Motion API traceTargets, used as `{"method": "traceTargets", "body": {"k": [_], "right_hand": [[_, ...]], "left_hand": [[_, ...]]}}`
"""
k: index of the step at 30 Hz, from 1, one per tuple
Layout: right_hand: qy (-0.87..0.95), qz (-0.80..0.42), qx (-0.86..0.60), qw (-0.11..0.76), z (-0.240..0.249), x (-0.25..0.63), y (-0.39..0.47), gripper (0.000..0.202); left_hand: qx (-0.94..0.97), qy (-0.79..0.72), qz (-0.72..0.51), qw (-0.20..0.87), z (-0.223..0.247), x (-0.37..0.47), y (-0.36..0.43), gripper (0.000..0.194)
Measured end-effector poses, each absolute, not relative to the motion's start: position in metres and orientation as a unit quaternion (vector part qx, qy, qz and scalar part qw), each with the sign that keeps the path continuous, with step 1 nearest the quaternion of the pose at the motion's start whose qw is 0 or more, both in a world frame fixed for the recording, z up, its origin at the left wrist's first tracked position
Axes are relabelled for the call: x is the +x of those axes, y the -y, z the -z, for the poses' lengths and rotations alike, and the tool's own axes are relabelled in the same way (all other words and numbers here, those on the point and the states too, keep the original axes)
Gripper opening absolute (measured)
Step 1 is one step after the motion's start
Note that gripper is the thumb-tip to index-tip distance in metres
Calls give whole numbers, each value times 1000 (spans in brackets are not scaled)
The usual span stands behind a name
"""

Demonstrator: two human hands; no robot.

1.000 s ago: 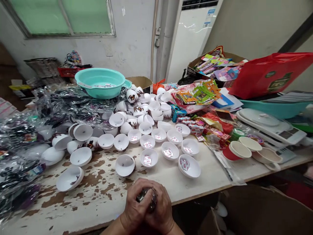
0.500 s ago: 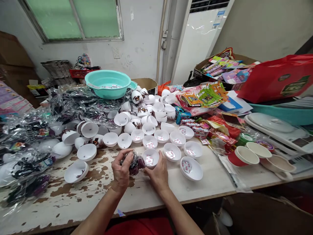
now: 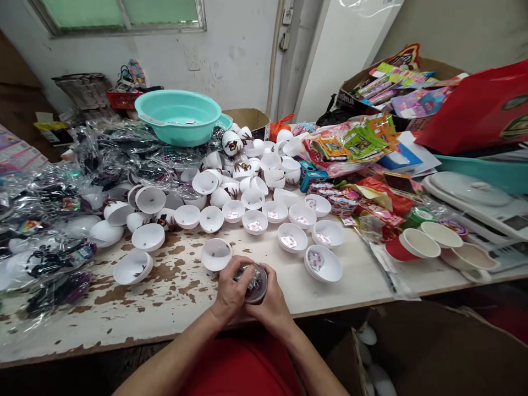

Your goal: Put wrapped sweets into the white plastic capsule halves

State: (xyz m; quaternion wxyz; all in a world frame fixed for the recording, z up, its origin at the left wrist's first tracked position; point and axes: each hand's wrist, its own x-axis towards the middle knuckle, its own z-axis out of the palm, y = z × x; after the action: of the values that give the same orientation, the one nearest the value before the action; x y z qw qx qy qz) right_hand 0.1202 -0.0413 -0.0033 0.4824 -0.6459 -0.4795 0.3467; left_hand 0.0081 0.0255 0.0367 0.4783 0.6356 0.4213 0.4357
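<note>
Near the table's front edge both hands are closed around one plastic half shell (image 3: pixel 259 293). A dark bundle in crinkled clear film (image 3: pixel 252 276) fills its inside. My left hand (image 3: pixel 231 291) wraps the left side, a thumb pressing on the film. My right hand (image 3: pixel 275 305) cups the right side from below, with its fingers curled round the rim. Just beyond my left hand rests a white half shell (image 3: pixel 216 254). To the right, several white half shells hold small pink-and-white sachets, including a sachet (image 3: pixel 315 260) in the nearest shell (image 3: pixel 330 269).
A heap of white half shells (image 3: pixel 256 165) lies mid-table, beside a turquoise basin (image 3: pixel 178 113). Film-wrapped dark bundles (image 3: pixel 45 225) crowd the left. Colourful packets (image 3: pixel 358 137), paper cups (image 3: pixel 412 243) and a red bag (image 3: pixel 474 104) are on the right. A cardboard box (image 3: pixel 412 352) is below the edge.
The dark bundle has gone from beside the half shell into it. Both hands have drawn together and come closer to the table's front edge. The view has tilted down.
</note>
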Motion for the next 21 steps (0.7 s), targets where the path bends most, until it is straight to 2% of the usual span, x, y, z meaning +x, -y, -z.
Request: {"method": "traceTargets", "body": {"k": [4, 8, 12, 15, 18, 21], "right_hand": [[520, -342, -624, 473, 7, 122, 44, 92], [538, -368, -566, 504, 7, 120, 38, 91], [525, -402, -508, 553, 5, 115, 34, 78], [519, -421, -493, 557, 5, 112, 36, 75], [509, -412, -499, 567, 6, 108, 39, 71], [504, -365, -521, 584, 6, 104, 39, 56]], "left_hand": [[670, -410, -424, 450, -30, 1, -16, 16], [717, -357, -411, 436, -27, -2, -16, 18], [795, -285, -361, 396, -21, -8, -17, 36], [832, -270, -326, 359, -20, -11, -16, 51], [842, -267, -310, 351, -22, -12, -16, 55], [833, -271, -324, 357, -25, -12, -19, 55]]}}
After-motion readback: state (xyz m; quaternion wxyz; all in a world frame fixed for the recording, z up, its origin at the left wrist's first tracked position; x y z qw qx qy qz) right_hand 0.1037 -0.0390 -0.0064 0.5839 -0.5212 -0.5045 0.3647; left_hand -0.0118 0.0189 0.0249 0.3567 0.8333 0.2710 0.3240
